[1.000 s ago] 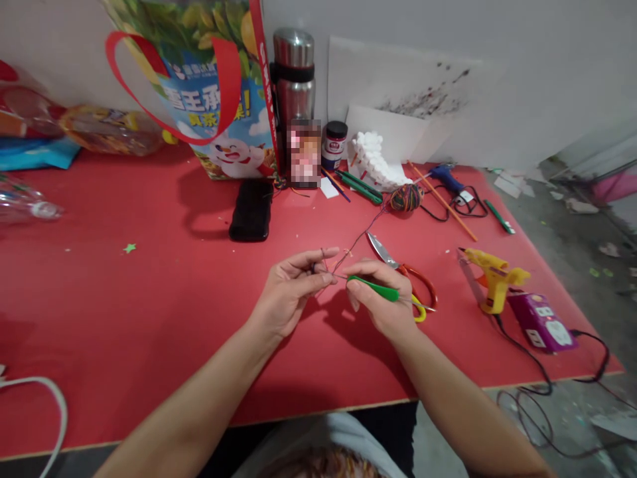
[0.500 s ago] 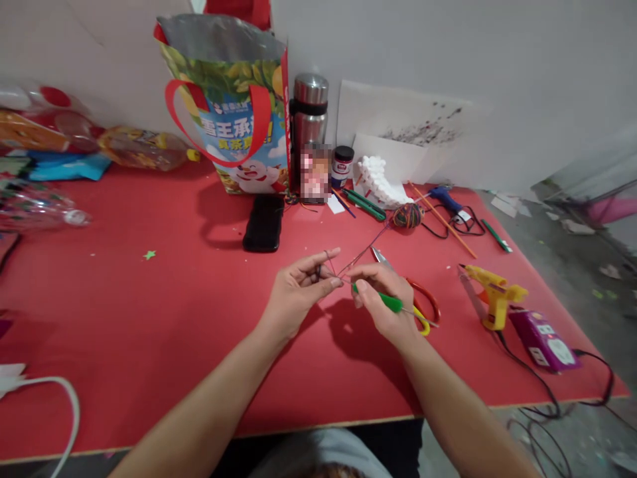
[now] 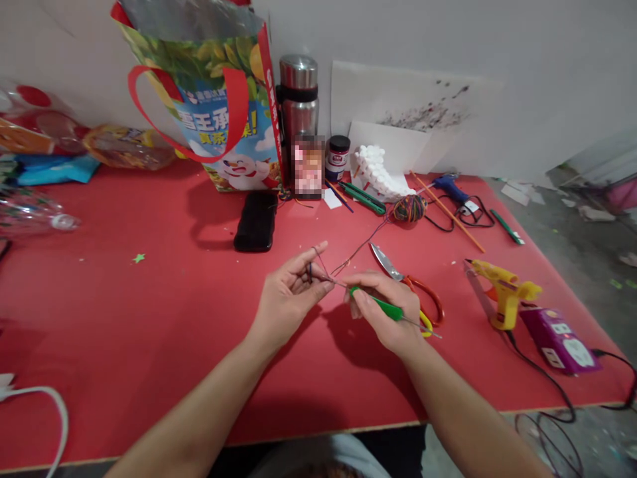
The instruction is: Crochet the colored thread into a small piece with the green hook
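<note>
Dark yarn (image 3: 359,249) runs from a multicoloured yarn ball (image 3: 411,208) to my left hand (image 3: 293,289). It loops over the raised index finger, while thumb and a finger pinch it near their tips. My right hand (image 3: 385,305) is closed on a green-handled crochet hook (image 3: 388,309), whose thin metal tip meets the yarn at the left fingertips. The exact stitch there is too small to make out. Just behind the right hand lie scissors (image 3: 391,264) with red and yellow handles, partly covered by that hand.
A yellow glue gun (image 3: 505,289) and a purple box (image 3: 560,340) with cords sit at the right. Behind my hands are a black phone (image 3: 255,222), a printed bag (image 3: 213,113), a steel thermos (image 3: 299,99) and a green cutter (image 3: 362,198). The red table's front edge (image 3: 328,441) is close.
The view has shifted slightly. The hook's tip now reaches the left fingertips, and the yarn toward the ball hangs slacker. More of the scissors shows beside my right hand.
</note>
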A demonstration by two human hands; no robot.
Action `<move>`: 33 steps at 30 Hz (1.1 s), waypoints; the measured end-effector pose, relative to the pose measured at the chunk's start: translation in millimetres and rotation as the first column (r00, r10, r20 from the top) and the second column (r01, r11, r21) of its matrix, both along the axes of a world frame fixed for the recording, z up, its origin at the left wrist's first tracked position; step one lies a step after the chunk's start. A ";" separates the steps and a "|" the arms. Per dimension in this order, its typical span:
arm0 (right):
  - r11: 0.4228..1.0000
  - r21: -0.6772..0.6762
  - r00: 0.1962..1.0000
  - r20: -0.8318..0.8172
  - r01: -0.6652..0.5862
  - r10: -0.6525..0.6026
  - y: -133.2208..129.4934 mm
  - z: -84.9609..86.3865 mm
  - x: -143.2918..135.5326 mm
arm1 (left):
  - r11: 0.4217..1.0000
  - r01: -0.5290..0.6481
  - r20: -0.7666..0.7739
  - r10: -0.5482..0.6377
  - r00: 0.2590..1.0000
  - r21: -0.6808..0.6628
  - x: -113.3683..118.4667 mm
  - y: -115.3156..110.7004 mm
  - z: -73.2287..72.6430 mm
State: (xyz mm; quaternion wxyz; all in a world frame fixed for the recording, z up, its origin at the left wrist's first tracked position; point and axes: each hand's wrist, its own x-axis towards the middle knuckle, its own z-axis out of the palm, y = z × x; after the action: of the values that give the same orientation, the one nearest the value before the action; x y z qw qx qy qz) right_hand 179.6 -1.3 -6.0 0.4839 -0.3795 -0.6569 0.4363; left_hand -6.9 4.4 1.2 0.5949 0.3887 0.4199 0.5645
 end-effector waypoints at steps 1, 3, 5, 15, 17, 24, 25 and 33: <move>0.999 -0.002 0.999 0.020 0.045 -0.045 -0.4 -0.6 -0.7 | 1.000 -0.005 -0.005 0.005 1.000 0.005 0.5 -0.1 0.5; 0.993 -0.010 0.993 0.025 0.120 -0.120 -1.7 -1.9 -3.4 | 1.000 -0.013 -0.008 0.013 1.000 0.012 1.3 -0.1 0.7; 0.987 -0.020 0.988 -0.005 0.157 -0.157 -3.2 -2.4 -6.8 | 1.000 -0.021 -0.005 0.021 1.000 0.010 1.8 0.4 0.1; 0.969 0.117 0.971 0.073 0.216 -0.226 -7.0 -4.5 -15.0 | 0.998 -0.069 0.022 0.068 0.997 0.013 4.9 -2.2 -4.6; 0.948 0.213 0.950 0.152 0.236 -0.271 -7.8 -7.3 -16.9 | 0.997 -0.081 0.069 0.081 0.994 -0.012 8.4 -4.7 -4.6; 0.863 0.467 0.958 0.102 0.192 -0.269 -8.3 -7.2 -21.0 | 0.987 0.044 0.311 0.006 0.950 -0.153 9.2 -5.6 4.2; 0.870 0.457 0.964 0.091 0.184 -0.252 -8.4 -5.4 -20.7 | 0.985 0.054 0.332 0.003 0.943 -0.163 7.6 -4.5 5.6; 0.911 0.378 0.979 0.054 0.162 -0.196 -6.1 5.8 -17.4 | 0.995 0.000 0.257 0.025 0.966 -0.098 2.1 -3.0 3.7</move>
State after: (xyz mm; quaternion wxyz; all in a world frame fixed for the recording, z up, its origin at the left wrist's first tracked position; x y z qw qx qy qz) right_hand 162.3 -7.4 -0.2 0.5548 -0.3589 -0.7112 0.2401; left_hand -4.8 1.4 4.9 0.6590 0.2799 0.3685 0.5929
